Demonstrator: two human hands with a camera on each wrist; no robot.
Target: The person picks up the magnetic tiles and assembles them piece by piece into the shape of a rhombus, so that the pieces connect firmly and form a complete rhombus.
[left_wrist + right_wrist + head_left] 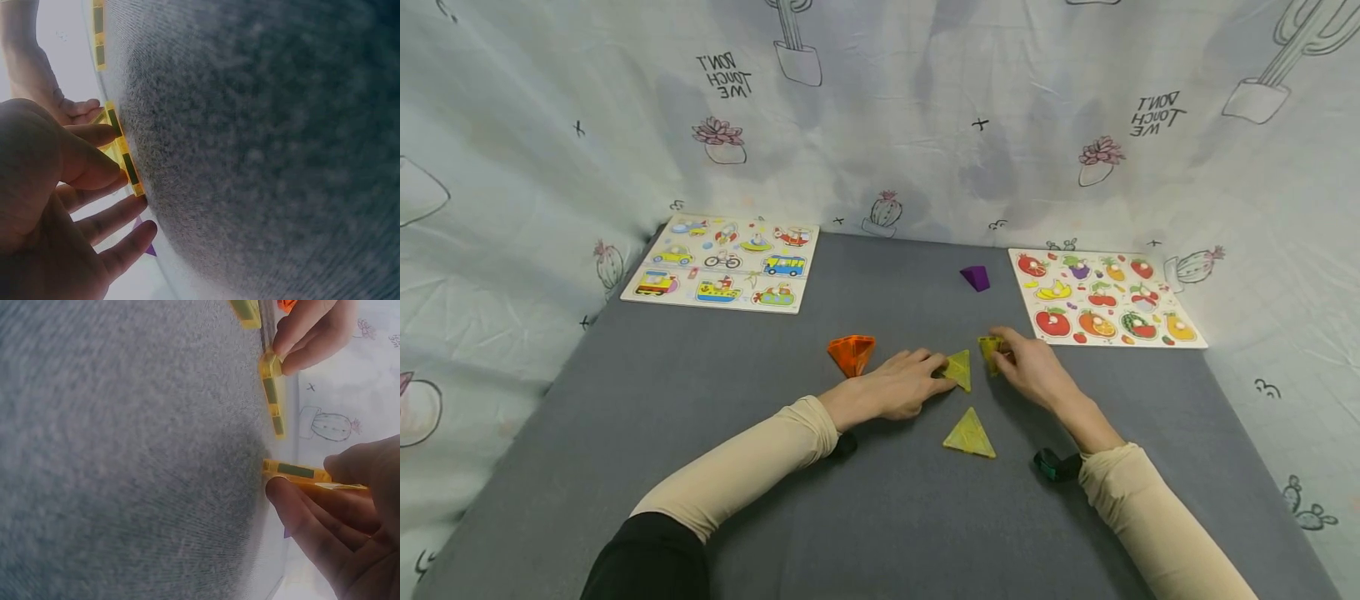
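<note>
On the grey table, my left hand [904, 385] pinches the left corner of a yellow triangular magnetic tile [959, 369], which lies flat. In the left wrist view, thumb and forefinger meet at that tile's magnet-lined edge [129, 165]. Just to its right, my right hand [1033, 367] grips a second yellow tile [294, 470] between thumb and fingers and holds it upright, its lower edge down at the tabletop. A small gap parts the two tiles. Nearer to me lies a third yellow triangular tile [970, 435], with no hand on it.
An orange faceted piece [852, 354] sits beyond my left wrist. Farther back is a purple block [977, 277]. A vehicle puzzle board [722, 263] lies back left, a fruit puzzle board [1105, 298] back right. Patterned cloth [910, 108] hangs behind the table.
</note>
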